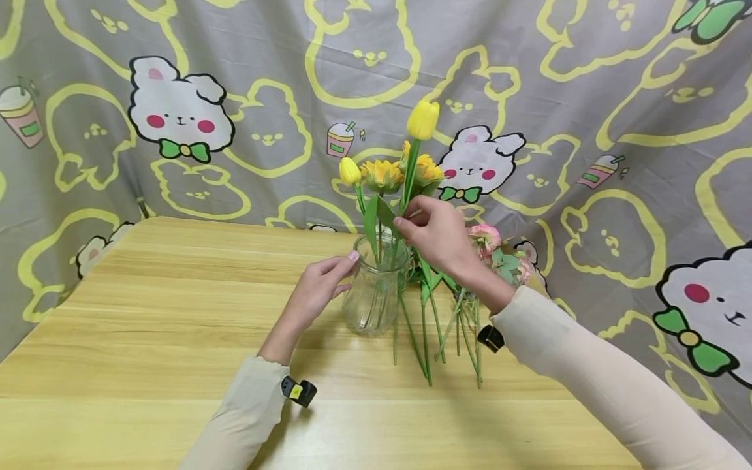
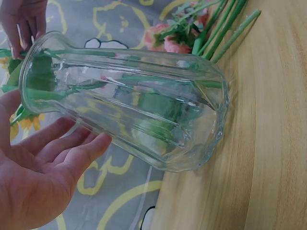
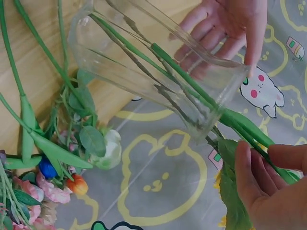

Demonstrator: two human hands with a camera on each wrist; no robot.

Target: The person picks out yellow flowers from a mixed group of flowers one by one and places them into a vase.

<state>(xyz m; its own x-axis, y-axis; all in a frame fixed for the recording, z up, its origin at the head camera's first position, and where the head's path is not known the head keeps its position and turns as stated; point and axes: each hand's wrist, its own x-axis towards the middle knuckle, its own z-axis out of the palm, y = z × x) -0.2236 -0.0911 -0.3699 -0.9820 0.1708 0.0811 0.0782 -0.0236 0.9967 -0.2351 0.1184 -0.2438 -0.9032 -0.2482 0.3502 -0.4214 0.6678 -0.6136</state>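
A clear glass vase [image 1: 369,313] stands upright on the table. My right hand [image 1: 439,235] pinches the green stem of a tall yellow tulip [image 1: 423,120] above the vase mouth; in the right wrist view a green stem [image 3: 184,81] runs from these fingers down into the glass. Beside the vase is my left hand [image 1: 320,287], its thumb at the rim and its fingers [image 2: 88,155] loosely extended along the glass. A shorter yellow tulip [image 1: 350,171] and orange-yellow sunflowers [image 1: 382,175] rise from the vase, with stems visible inside.
Right of the vase lie loose flowers: pink blooms [image 1: 485,238] with leaves, and several green stems [image 1: 424,339] pointing toward the near edge. In the right wrist view, blue and orange tulip heads [image 3: 76,184] show among them. A patterned curtain [image 1: 264,117] hangs behind the wooden table [image 1: 176,313].
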